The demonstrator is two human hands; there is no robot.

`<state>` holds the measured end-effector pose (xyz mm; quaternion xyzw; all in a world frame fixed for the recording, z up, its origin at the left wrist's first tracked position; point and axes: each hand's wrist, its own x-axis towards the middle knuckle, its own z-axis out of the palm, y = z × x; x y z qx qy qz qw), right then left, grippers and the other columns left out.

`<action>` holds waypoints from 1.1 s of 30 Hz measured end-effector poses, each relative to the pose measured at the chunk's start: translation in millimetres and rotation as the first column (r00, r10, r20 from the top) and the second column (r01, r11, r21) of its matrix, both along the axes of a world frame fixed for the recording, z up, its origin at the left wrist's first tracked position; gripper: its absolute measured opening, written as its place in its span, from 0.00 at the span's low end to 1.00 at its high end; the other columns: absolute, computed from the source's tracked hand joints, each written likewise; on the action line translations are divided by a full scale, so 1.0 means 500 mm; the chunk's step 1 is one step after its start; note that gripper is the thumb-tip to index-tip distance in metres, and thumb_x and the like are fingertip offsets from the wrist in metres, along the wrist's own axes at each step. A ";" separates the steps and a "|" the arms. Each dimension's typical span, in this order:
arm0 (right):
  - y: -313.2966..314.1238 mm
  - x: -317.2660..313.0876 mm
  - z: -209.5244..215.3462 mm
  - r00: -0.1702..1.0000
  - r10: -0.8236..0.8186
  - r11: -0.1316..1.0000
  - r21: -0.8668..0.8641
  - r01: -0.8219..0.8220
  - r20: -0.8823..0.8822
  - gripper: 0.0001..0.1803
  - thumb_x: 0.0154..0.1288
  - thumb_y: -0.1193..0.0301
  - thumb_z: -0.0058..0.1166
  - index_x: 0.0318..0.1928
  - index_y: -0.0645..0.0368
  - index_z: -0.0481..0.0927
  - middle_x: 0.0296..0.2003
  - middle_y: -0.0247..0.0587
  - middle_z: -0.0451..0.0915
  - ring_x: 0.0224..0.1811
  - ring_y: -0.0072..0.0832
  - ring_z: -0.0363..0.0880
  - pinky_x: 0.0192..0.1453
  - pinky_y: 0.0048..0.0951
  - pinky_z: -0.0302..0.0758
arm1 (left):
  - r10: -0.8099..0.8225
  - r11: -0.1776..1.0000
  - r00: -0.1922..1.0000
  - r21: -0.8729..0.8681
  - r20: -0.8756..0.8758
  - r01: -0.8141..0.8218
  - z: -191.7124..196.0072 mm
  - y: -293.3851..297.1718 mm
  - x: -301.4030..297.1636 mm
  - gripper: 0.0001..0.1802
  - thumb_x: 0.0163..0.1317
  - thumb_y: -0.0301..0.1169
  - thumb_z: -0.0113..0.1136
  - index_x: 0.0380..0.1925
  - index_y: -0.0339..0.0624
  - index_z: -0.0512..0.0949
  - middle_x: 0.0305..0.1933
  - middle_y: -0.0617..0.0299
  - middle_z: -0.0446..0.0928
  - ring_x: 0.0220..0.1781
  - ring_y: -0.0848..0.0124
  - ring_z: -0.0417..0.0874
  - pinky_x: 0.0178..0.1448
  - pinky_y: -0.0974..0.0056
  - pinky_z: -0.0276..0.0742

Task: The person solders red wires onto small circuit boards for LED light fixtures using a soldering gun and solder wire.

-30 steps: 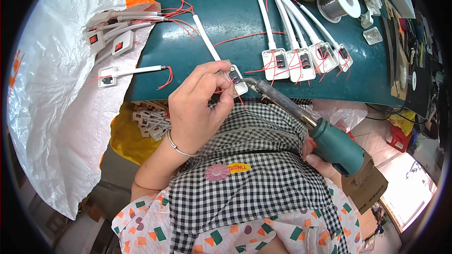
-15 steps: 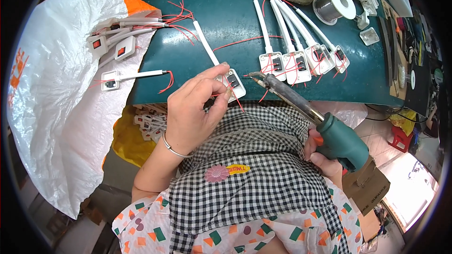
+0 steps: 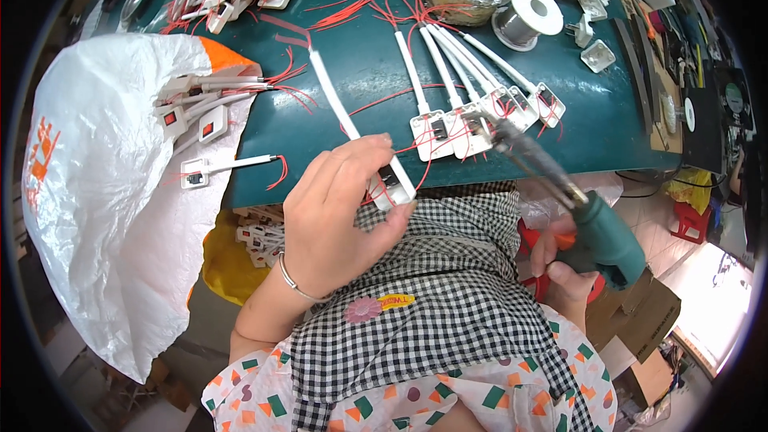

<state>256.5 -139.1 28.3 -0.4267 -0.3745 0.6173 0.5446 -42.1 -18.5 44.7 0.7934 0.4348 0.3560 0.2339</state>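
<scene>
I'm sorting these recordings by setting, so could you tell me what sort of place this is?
Most likely a small electronics assembly bench: the right hand holds a soldering iron, a solder spool sits on the green table, and the left hand holds a white switch part.

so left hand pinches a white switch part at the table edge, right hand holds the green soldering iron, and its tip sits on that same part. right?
Not quite. In the head view the left hand does pinch the white switch part and the right hand holds the green soldering iron, but its tip is at the row of switch parts further back, not on the held one.
</scene>
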 end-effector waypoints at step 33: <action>0.031 -0.007 -0.007 0.986 -0.062 0.976 0.197 0.092 -0.153 0.34 0.56 0.73 0.65 0.62 0.67 0.65 0.30 0.42 0.71 0.21 0.29 0.74 0.23 0.27 0.74 | 0.334 0.888 0.856 -0.436 0.394 -0.146 0.046 0.010 -0.123 0.08 0.71 0.24 0.52 0.46 0.33 0.75 0.34 0.60 0.83 0.27 0.79 0.80 0.33 0.74 0.76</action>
